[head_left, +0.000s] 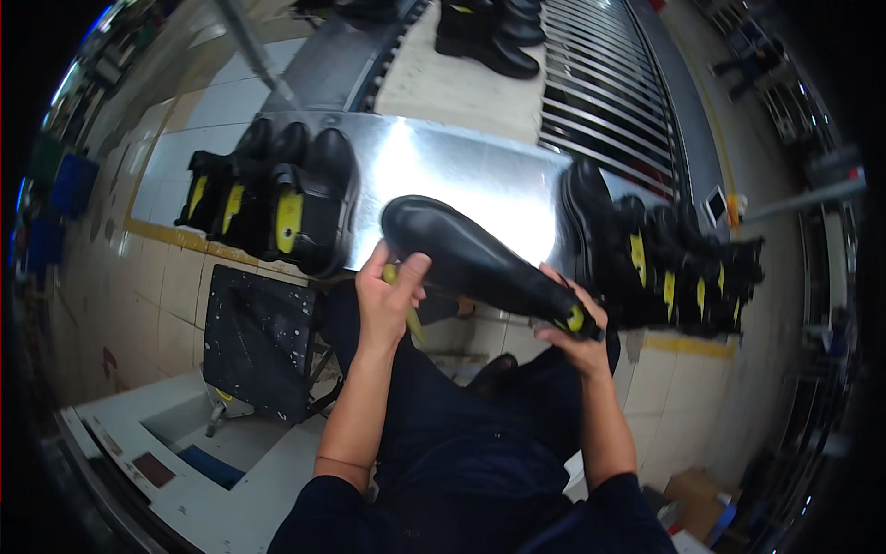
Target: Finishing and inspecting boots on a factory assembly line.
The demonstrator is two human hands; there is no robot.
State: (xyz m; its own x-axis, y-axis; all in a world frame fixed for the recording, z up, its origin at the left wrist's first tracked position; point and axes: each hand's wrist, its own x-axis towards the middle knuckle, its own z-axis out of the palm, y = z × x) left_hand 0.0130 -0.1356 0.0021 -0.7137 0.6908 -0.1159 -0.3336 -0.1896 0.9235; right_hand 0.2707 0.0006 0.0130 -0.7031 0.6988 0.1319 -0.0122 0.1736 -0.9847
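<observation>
A black boot (pixel 461 254) lies aslant over my lap, its rounded toe to the upper left and its opening to the lower right. My right hand (pixel 579 328) is closed around the top of the shaft, beside a small yellow-green patch. Against the toe end, my left hand (pixel 389 291) is closed with a slim yellow-green tool (pixel 413 323) between thumb and fingers. One end of that tool points down past the palm; its exact kind cannot be made out. The left fingertips are partly hidden at the boot's edge.
A shiny metal table (pixel 443 152) stands in front of me. Black boots with yellow tags line its left side (pixel 314 203) and right side (pixel 637 249). Beyond it, more boots (pixel 484 42) rest by a roller conveyor (pixel 609 83). A speckled black stool (pixel 258 342) is at my left.
</observation>
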